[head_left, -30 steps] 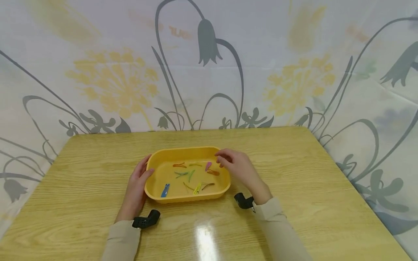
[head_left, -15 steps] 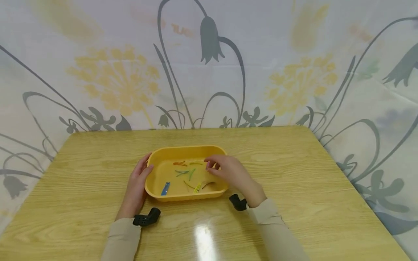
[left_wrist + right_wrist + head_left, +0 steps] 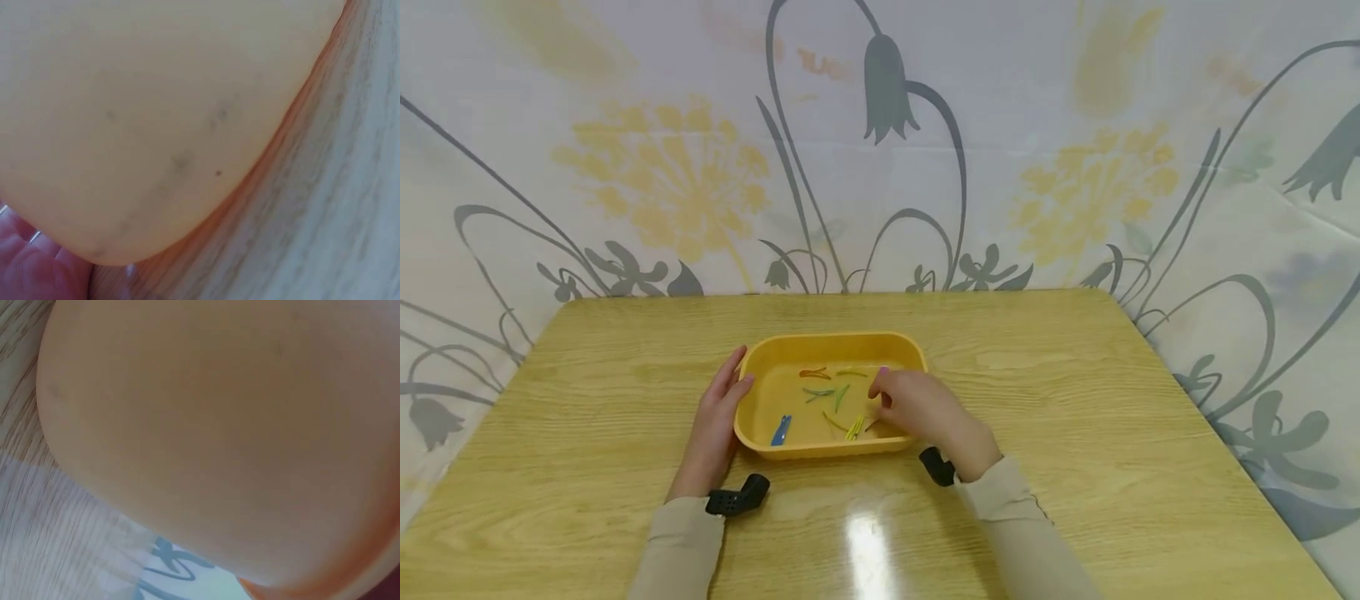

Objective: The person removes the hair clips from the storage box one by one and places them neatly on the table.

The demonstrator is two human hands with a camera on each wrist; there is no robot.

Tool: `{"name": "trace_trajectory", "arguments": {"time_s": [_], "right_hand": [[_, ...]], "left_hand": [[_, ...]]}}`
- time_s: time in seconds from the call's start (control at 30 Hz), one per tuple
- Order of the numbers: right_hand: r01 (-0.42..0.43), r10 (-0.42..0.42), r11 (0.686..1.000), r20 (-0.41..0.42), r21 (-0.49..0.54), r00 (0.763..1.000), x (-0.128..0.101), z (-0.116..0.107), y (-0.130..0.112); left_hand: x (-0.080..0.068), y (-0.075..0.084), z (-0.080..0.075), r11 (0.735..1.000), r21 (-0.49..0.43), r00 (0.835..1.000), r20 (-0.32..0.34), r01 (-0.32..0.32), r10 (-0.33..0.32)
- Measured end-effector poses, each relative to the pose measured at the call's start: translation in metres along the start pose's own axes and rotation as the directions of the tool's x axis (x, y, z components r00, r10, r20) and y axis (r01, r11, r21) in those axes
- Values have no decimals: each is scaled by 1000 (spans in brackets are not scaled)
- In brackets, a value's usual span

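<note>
A yellow tray point(image 3: 831, 340) sits mid-table and holds several small hair clips: a blue one point(image 3: 781, 429), an orange one point(image 3: 813, 373), a green one point(image 3: 839, 397) and a yellow one point(image 3: 853, 430). My left hand point(image 3: 718, 417) rests with straight fingers against the tray's left wall. My right hand point(image 3: 910, 406) reaches into the tray's right half with its fingers curled down over the clips there. What those fingers touch is hidden. A pink tip point(image 3: 883, 369) shows just beyond them. Both wrist views show only the tray's outer wall point(image 3: 156, 125) point(image 3: 219, 425) close up.
The wooden table point(image 3: 1112, 417) is backed by a flowered cloth backdrop point(image 3: 880, 150) on three sides. Black wrist cameras sit at my left cuff point(image 3: 737, 500) and right cuff point(image 3: 936, 467). Glare lies on the table near the front edge.
My right hand has moved from the tray's far right rim inward and toward me, lowering over the clips and covering the pink and orange ones. The left hand has stayed in place.
</note>
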State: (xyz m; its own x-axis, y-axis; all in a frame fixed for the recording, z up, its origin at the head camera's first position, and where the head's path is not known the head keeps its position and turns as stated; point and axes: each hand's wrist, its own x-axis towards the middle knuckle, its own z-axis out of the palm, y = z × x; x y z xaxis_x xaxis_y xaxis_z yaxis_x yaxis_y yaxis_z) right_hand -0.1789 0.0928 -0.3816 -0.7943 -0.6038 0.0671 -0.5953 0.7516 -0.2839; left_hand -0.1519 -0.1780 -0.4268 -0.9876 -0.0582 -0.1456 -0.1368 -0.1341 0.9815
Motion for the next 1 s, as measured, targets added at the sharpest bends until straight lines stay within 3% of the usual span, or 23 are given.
{"name": "trace_trajectory", "arguments": {"time_s": [0.33,0.73,1.0], "right_hand": [[-101,105,994,116,-39,988,3,1,-8],[-128,157,969,123,-212,980,10,5,-12],[-157,186,963,118,-217,975,15,9,-11]], "left_hand": [[0,0,0,1000,-8,1000,7,-4,4],[0,-2,1,999,-33,1000,8,-8,8],[1,-2,1,999,-42,1000,10,-21,21]]}}
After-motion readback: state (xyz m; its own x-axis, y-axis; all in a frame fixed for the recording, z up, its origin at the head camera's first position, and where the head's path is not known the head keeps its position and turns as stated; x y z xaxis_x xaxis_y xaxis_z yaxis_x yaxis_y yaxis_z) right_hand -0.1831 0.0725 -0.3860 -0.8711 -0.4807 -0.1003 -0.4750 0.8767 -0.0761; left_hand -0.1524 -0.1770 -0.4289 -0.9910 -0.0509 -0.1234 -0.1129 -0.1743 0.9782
